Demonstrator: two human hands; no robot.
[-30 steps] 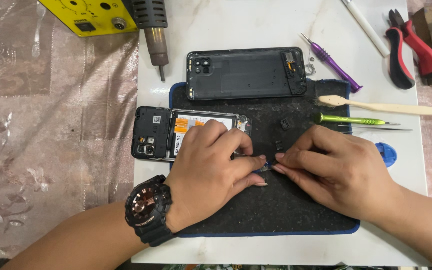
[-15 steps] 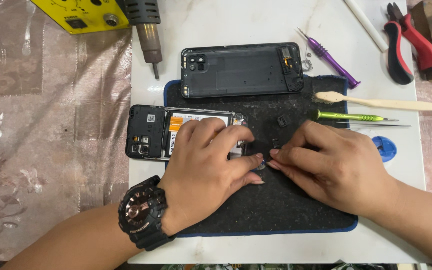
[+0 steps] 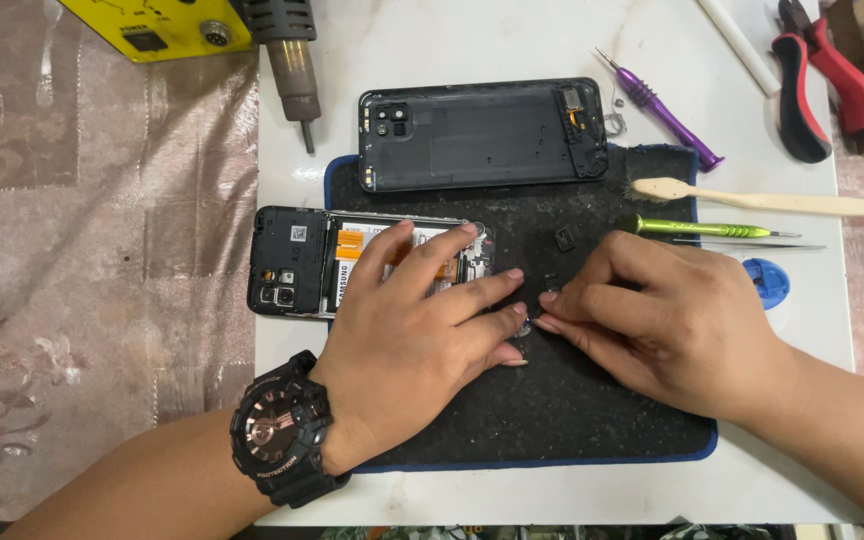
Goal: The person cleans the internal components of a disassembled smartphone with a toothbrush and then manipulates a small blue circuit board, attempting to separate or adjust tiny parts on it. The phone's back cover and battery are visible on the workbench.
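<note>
A person's left hand (image 3: 417, 340), a black wristwatch with a rose-tinted dial (image 3: 280, 432) on its wrist, lies palm down with fingers spread over the right end of an opened black smartphone with its orange-and-white insides showing (image 3: 327, 262); the phone sits half on the white tabletop (image 3: 472, 45) and half on a dark, blue-edged work mat (image 3: 572, 400). The right hand (image 3: 667, 320) rests on the mat just beside it, fingers curled, and the fingertips of both hands meet over a small part (image 3: 525, 326) on the mat, too small to make out; whether either hand actually grips it cannot be told. The phone's detached black back cover (image 3: 482, 135) lies inside-up above, across the mat's upper edge. To the right are a purple-handled screwdriver (image 3: 662, 110), a cream-coloured brush (image 3: 762, 198), a green-handled screwdriver (image 3: 702, 229), a blue plastic opening pick (image 3: 770, 282) and red-and-black-handled pliers (image 3: 822, 85). At the top left, the metal nozzle of a hot-air gun (image 3: 292, 65) points down beside a yellow box-shaped unit (image 3: 157, 25).
</note>
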